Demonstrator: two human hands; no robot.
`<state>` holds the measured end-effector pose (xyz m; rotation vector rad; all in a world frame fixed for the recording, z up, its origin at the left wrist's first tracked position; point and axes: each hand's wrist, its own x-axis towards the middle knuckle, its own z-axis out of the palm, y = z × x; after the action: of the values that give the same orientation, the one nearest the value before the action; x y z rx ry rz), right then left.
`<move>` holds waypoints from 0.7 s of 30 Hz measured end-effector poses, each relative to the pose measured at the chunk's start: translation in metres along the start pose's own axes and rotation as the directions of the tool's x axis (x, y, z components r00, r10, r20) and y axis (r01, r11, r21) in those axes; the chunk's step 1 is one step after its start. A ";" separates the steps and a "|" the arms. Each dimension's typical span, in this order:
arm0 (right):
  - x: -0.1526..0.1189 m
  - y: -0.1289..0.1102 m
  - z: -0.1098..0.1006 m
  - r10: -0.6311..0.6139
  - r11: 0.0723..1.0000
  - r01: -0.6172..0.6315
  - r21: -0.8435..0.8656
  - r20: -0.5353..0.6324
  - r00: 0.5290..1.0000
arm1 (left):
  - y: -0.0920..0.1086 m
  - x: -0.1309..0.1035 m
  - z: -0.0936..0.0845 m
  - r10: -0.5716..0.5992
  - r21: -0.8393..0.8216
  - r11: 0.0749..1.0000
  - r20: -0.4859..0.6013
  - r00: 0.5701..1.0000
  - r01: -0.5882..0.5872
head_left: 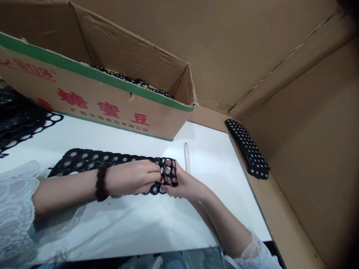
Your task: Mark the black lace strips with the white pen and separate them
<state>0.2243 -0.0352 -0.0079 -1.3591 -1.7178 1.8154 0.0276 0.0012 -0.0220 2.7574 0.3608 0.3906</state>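
Note:
A black strip with rows of round holes (96,157) lies on the white table, its left part flat and its right end lifted between my hands. My left hand (140,176), with a dark band at the wrist, rests over the strip and its bent fingers pinch it near the right end. At that end my right hand (182,184) grips the strip's edge between thumb and fingers. Part of the strip is hidden beneath my left hand and forearm.
An open cardboard box (117,108) with black ringed pieces (134,81) inside stands behind. Black ringed sheets (22,116) are piled at left. A whitish stick (187,158) lies beyond my right hand. Another dotted black strip (248,149) lies at right by the cardboard wall (303,130).

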 end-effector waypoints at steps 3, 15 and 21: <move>0.000 0.000 -0.001 0.009 1.000 -0.009 -0.018 0.000 1.000 | 0.000 0.000 0.000 0.060 0.153 0.986 0.055 0.997 -0.068; 0.004 0.007 0.000 -0.070 0.997 0.067 -0.026 -0.137 0.988 | 0.006 -0.001 0.008 -0.156 -0.045 0.987 -0.067 0.986 0.153; 0.004 0.006 -0.001 -0.108 0.993 0.098 -0.072 -0.152 0.983 | 0.002 -0.001 0.010 -0.210 -0.160 0.969 -0.120 0.970 0.190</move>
<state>0.2253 -0.0331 -0.0148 -1.3708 -1.7430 1.5686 0.0298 -0.0041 -0.0307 2.5274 0.6139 0.5312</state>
